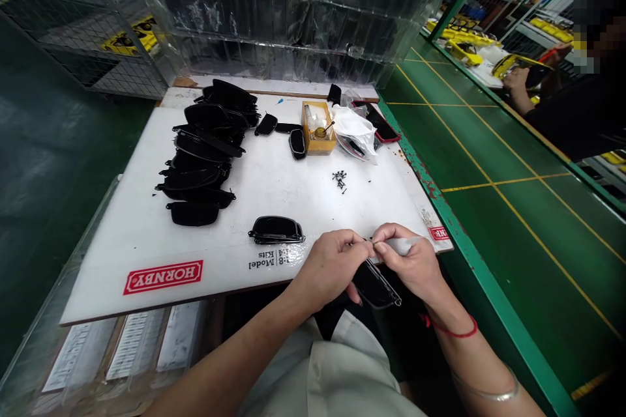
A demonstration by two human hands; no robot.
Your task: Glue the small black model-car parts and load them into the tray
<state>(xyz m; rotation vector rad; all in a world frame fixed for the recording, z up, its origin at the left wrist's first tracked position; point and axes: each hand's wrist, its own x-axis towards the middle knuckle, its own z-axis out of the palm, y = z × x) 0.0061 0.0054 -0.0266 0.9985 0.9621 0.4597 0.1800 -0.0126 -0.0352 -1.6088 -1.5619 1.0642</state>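
Note:
My left hand (335, 264) is closed on the end of a flat black panel with a thin metal-looking rim (375, 285), tilted down past the table's front edge. Against the panel's upper end, my right hand (411, 260) pinches with thumb and forefinger; the small thing at the fingertips is too small to make out. A smooth whitish object (402, 245) is tucked in the right hand, its kind partly hidden. A similar black panel (276, 230) lies flat on the table, left of my hands. Beyond them, small dark screws (340, 180) lie in a loose heap.
Stacked black panels (203, 156) line the left of the white table (254, 176). At the back stand a yellow box (319, 129) with a small jar and a white bag (355, 130). Behind is a plastic-wrapped stack (293, 13). At right, another person's hand (517, 88) works by yellow parts.

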